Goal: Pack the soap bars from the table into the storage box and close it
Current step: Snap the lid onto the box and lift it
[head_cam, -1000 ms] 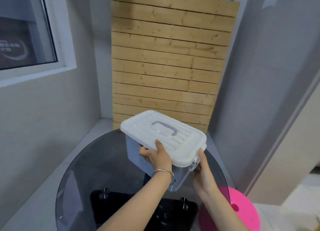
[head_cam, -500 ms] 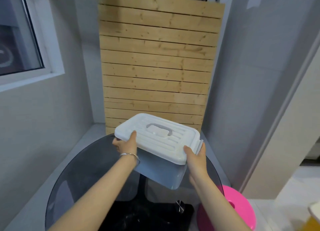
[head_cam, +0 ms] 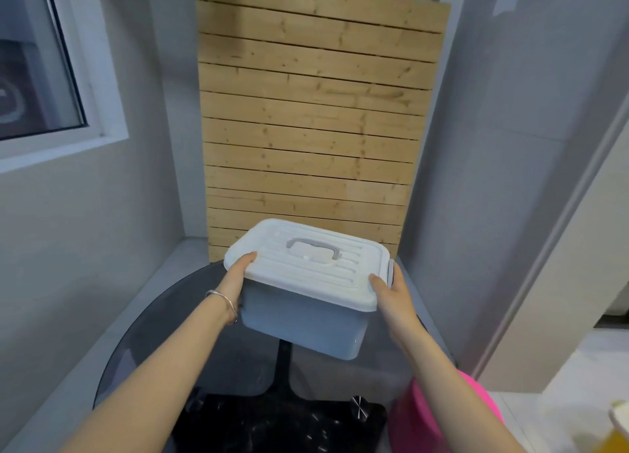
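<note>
A pale blue storage box [head_cam: 299,320] with a white ribbed lid [head_cam: 306,265] and a grey handle rests on the round smoked-glass table [head_cam: 163,323]. The lid is on the box. My left hand [head_cam: 238,272] grips the box's left end under the lid rim, a silver bangle on its wrist. My right hand [head_cam: 391,289] holds the right end, fingers by the side latch. No soap bars show anywhere; the box's inside is hidden.
A slatted wooden panel [head_cam: 313,119] leans upright against the wall behind the table. A pink stool [head_cam: 452,415] stands at the lower right beside the table. A window [head_cam: 37,78] is on the left wall. The table's black base shows through the glass.
My hands shifted from the box's near side out to its two ends. The box has turned to sit more squarely in front of me and looks level.
</note>
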The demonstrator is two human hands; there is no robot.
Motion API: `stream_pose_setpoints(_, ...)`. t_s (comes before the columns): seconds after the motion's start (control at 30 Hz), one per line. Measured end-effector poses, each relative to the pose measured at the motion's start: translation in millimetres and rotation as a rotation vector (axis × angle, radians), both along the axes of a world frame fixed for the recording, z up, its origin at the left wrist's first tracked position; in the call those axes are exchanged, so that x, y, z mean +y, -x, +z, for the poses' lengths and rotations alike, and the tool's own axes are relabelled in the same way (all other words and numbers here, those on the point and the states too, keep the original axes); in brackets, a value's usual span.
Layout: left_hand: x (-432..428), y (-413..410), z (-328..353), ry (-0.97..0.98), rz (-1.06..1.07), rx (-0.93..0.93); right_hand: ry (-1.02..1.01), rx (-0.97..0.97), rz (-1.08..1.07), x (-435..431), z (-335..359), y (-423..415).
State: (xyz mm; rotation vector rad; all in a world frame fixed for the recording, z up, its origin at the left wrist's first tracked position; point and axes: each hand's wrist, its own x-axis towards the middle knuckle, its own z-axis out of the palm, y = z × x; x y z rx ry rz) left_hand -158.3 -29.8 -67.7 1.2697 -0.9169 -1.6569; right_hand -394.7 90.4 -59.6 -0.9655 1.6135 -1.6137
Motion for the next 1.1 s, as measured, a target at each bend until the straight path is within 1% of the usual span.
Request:
stream_pose_setpoints(0.07, 7, -1, -5, -0.010, 0.032, 0.007, -0.039, 0.032, 0.079, -6, 7, 11)
stream_pose_setpoints(0.13, 18, -4, -11, -0.029, 0.047, 0.006, -0.100, 0.105, 0.162, -14, 15, 19)
stream_pose_setpoints(0.2, 29, -9, -17, -0.033, 0.054, -0.009, -0.150, 0.195, 0.214, -22, 21, 20)
stream_pose_setpoints(0.23, 32, -11, -19, -0.030, 0.057, -0.018, -0.169, 0.279, 0.208, -25, 23, 19)
stream_pose_setpoints(0.27, 35, -14, -19, -0.025, 0.058, -0.029, -0.191, 0.424, 0.172, -27, 24, 18)
stream_pose_setpoints(0.3, 36, -17, -17, -0.012, 0.055, -0.030, -0.209, 0.618, 0.124, -27, 24, 17)
stream_pose_setpoints(0.37, 36, -23, -10, 0.006, 0.042, 0.013, -0.164, 0.977, 0.083, -23, 25, 13)
stream_pose_setpoints(0.4, 36, -27, -7, 0.010, 0.044, 0.035, -0.124, 1.096, 0.120, -19, 26, 7)
stream_pose_setpoints(0.47, 32, -35, -3, 0.033, 0.077, 0.059, -0.087, 1.241, 0.247, -16, 29, -7)
stream_pose_setpoints(0.53, 27, -41, -2, 0.051, 0.109, 0.096, -0.107, 1.299, 0.340, -18, 30, -21)
stream_pose_setpoints(0.6, 20, -46, 2, 0.055, 0.105, 0.135, -0.161, 1.304, 0.390, -21, 32, -30)
stream_pose_setpoints(0.7, 11, -48, 8, 0.079, 0.081, 0.208, -0.214, 1.302, 0.405, -25, 29, -32)
stream_pose_setpoints(0.73, 8, -47, 8, 0.106, 0.088, 0.195, -0.217, 1.305, 0.402, -26, 28, -32)
stream_pose_setpoints(0.83, 8, -43, 9, 0.199, 0.148, -0.012, -0.209, 1.307, 0.384, -26, 25, -31)
stream_pose_setpoints(0.97, 9, -46, 11, 0.341, 0.112, -0.334, -0.201, 1.312, 0.371, -27, 24, -32)
stream_pose_setpoints(1.1, 12, -50, 14, 0.446, 0.083, -0.475, -0.189, 1.330, 0.348, -26, 23, -33)
